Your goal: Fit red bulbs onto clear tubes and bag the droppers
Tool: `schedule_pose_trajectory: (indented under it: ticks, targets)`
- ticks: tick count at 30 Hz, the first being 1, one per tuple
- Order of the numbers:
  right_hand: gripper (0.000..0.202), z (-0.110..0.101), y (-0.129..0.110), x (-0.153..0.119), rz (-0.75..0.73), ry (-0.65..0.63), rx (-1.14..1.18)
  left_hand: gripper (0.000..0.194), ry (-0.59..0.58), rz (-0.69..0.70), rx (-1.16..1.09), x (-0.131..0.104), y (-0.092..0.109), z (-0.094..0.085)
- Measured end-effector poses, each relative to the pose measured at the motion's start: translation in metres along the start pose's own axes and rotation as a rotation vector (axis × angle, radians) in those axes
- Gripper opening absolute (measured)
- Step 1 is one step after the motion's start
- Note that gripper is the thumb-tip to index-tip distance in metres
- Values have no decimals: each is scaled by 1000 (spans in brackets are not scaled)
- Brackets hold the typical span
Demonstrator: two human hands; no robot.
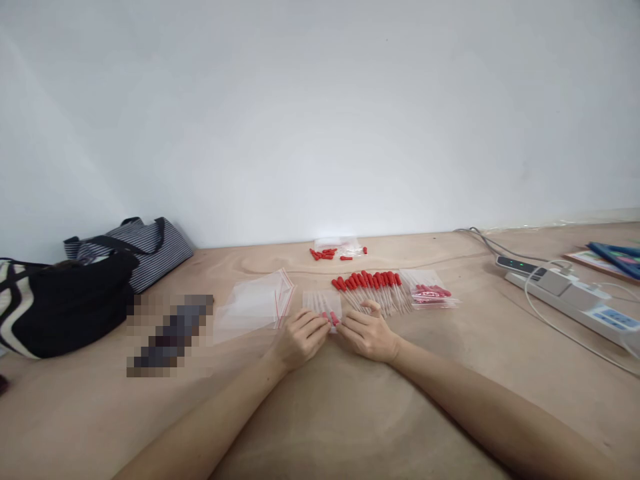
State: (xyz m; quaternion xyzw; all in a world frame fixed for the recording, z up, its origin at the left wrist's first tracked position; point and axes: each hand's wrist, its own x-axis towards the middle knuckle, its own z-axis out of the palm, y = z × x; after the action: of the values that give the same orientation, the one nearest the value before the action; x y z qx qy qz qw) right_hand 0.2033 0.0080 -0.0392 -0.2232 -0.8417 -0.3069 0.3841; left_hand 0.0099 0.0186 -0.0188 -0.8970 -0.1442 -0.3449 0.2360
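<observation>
A small clear zip bag [320, 302] lies on the wooden table in front of me, with a few red-bulbed droppers inside. Both of its near corners are pinched: my left hand [303, 337] closes on the left one, my right hand [369, 335] on the right one. My fingers hide part of the opening. Just beyond my right hand is a row of loose droppers [373, 281] with red rubber bulbs and thin clear stems. Filled bags of droppers [433, 293] are stacked to the right of that row. Flat clear zip bags [255, 299] with red edge lines lie to the left.
Loose red rubber bulbs [326, 253] lie beside a clear bag [336, 244] near the wall. At left are a striped bag [167, 250], a black bag [75, 310] and a pixelated dark object [173, 333]. A power strip [575, 300] with cables occupies the right.
</observation>
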Motion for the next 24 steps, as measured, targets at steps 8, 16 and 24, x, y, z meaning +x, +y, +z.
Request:
schedule_pose_trajectory:
  ticks: [8,16,24]
  targets:
    - [18,2,-11,12,98,-8,-6,15,0,18,-2,1,1,-1]
    - [22,1,-9,9,94,0,-31,10,39,1,13,-10,-7,-11]
    - [22,-1,-5,8,22,49,-6,13,88,-4,0,-10,-3,-16]
